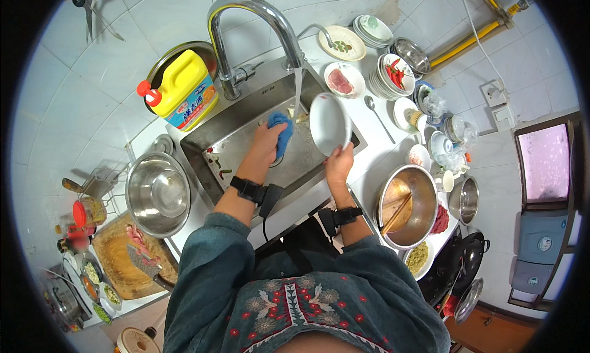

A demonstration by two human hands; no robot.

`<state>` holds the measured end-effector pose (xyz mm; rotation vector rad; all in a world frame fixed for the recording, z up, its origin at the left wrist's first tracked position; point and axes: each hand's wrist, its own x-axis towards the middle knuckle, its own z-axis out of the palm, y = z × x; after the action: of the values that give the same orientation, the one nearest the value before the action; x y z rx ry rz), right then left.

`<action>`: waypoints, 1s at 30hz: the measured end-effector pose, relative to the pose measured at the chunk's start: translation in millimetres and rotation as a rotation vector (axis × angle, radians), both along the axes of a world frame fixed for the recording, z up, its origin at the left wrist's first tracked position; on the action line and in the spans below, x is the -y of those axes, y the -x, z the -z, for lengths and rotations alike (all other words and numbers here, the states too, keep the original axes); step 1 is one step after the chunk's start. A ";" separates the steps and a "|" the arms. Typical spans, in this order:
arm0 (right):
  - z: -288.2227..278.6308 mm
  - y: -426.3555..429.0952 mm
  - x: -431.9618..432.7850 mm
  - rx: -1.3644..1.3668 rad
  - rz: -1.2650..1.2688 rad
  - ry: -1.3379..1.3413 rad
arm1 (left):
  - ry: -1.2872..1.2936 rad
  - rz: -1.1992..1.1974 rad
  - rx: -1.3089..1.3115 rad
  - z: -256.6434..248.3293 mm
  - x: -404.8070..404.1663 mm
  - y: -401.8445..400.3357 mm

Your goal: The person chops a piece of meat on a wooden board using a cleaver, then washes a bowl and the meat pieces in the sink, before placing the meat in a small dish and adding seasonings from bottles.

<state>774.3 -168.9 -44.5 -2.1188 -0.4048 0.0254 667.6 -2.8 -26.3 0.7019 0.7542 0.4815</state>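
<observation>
My left hand (268, 144) grips a blue cloth (280, 131) over the stainless steel sink (244, 145), close to the water stream (297, 91) from the curved chrome faucet (252, 2). A white bowl (329, 125) is in my right hand (340, 163), held by its lower rim and tilted at the sink's right side. Cloth and bowl are apart. Bits of red and green pepper (224, 172) and other scraps lie on the sink floor.
Left of the sink are a yellow detergent jug (186, 92) and a steel basin (158, 194); a cleaver (145, 263) lies on a wooden cutting board (113, 254). At right stand a plate of meat (341, 82), a spoon (379, 119), stacked bowls (385, 85) and a steel pot with chopsticks (408, 205).
</observation>
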 end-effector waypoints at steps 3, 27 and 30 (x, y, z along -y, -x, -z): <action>-6.0 -20.5 14.2 -0.460 0.189 -0.516 | -0.009 0.068 -0.155 -13.3 8.2 -30.6; -46.5 -15.3 -20.4 -0.963 -0.038 -0.510 | 0.535 -0.110 0.163 58.8 -5.9 -76.3; -10.9 -23.1 -56.5 -0.802 -0.378 -0.337 | 0.525 -0.051 0.150 45.8 3.6 -81.4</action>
<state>797.4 -112.4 -33.6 -1.5140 -0.2846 0.9244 749.0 -6.4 -72.1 0.1555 0.7175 0.3552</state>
